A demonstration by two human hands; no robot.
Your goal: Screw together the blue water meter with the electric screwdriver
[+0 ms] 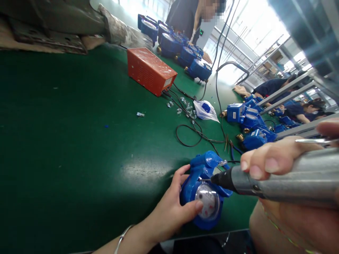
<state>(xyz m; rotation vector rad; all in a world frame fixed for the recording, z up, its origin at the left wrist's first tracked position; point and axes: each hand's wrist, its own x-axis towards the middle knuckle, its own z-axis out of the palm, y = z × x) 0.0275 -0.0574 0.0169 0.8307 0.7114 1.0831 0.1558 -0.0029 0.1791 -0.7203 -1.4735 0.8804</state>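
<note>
Nearest, the right hand [280, 160] is gripping a metal power screwdriver [291, 180], fingers wrapping around its barrel, while the thin bit is reaching into the blue meter [189, 188] just beside its round clear dial [208, 203]. The left hand [174, 206] is closing around the meter's side, its thumb resting at the edge of the dial, and the meter is lying on the green worktop [92, 151]. Just beyond the meter, pliers [232, 151] are lying near a looping black cable [185, 145]. Farther beyond it, an open plastic bag [206, 111] is holding small blue pieces, with clear scraps [187, 106] scattering beside it. An orange box [149, 70] is sitting well beyond the meter, up and to the left. More blue meters [254, 120] are standing beyond it to the right, others [171, 44] past the box, where a person [182, 17] is leaning over.
</note>
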